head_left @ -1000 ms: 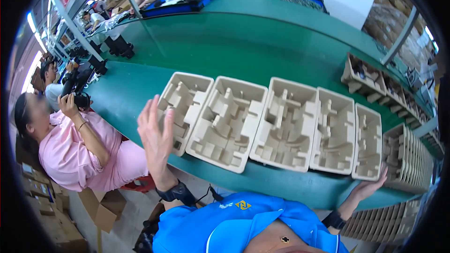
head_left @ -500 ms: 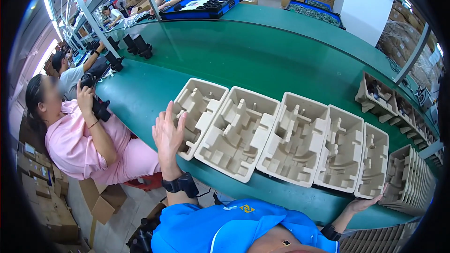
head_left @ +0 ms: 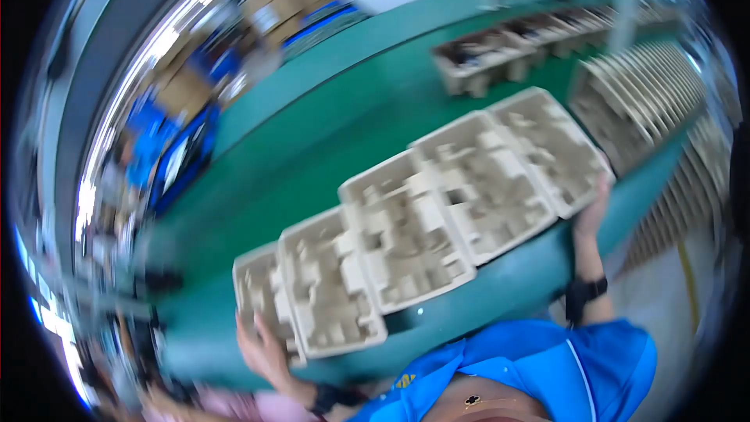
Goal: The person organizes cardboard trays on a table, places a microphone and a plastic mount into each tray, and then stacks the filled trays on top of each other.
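Observation:
Several beige moulded-pulp trays [head_left: 406,227] with shaped hollows stand side by side in a slanting row along the near edge of the green table. My left hand [head_left: 266,352] lies at the near end of the leftmost tray [head_left: 262,285], its fingers stretched and apart. At the other end, my right hand [head_left: 592,211] rests against the near right corner of the rightmost tray [head_left: 547,152], fingers extended along its side. Neither hand is wrapped round a tray. Motion blurs the finger details.
Nested pulp trays [head_left: 644,98] stand upright at the right, with more stacked trays [head_left: 672,203] below the table edge. Filled trays [head_left: 484,59] line the far right on the green belt [head_left: 312,164]. A co-worker in pink [head_left: 242,405] sits at lower left.
My view has swung toward the right, so the row now slants upward to the right. My left hand has lowered to the leftmost tray's near end; my right stays by the rightmost tray.

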### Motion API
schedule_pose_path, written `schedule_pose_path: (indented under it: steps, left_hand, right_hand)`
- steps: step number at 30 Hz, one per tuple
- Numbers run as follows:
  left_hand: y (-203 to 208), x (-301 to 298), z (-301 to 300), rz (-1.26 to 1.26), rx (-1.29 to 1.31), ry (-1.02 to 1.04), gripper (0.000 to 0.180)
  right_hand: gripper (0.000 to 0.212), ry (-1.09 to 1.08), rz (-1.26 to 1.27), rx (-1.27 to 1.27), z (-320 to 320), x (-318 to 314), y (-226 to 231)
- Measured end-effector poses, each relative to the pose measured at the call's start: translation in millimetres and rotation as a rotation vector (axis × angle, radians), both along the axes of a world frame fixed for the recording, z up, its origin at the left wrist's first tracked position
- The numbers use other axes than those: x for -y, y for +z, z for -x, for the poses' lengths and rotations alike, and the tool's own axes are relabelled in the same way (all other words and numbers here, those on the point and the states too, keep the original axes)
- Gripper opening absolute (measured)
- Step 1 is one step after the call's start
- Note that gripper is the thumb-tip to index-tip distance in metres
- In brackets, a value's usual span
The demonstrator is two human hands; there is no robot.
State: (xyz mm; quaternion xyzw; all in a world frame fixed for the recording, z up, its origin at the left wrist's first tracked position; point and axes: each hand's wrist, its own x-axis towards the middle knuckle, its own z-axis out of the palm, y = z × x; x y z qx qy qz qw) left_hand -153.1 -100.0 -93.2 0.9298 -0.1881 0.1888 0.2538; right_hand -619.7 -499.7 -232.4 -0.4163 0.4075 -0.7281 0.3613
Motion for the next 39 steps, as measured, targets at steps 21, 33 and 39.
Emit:
schedule_pose_path:
  steps: [21, 33, 39]
  left_hand:
    - [-22.8, -9.8, -40.6, 0.127, -0.043, 0.000, 0.058]
    - [15.1, 16.8, 4.2, 0.034, -0.094, 0.123, 0.047]
    - [11.5, 11.7, 13.9, -0.017, -0.031, 0.200, 0.047]
  right_hand:
    - [0.040, 0.322, 0.323, -1.501, -43.7, 135.2, 227.4]
    - [0.043, 0.215, 0.242, -2.058, -106.0, 265.0, 160.4]
    - [0.044, 0.202, 0.334, -2.095, -99.7, 336.2, 138.4]
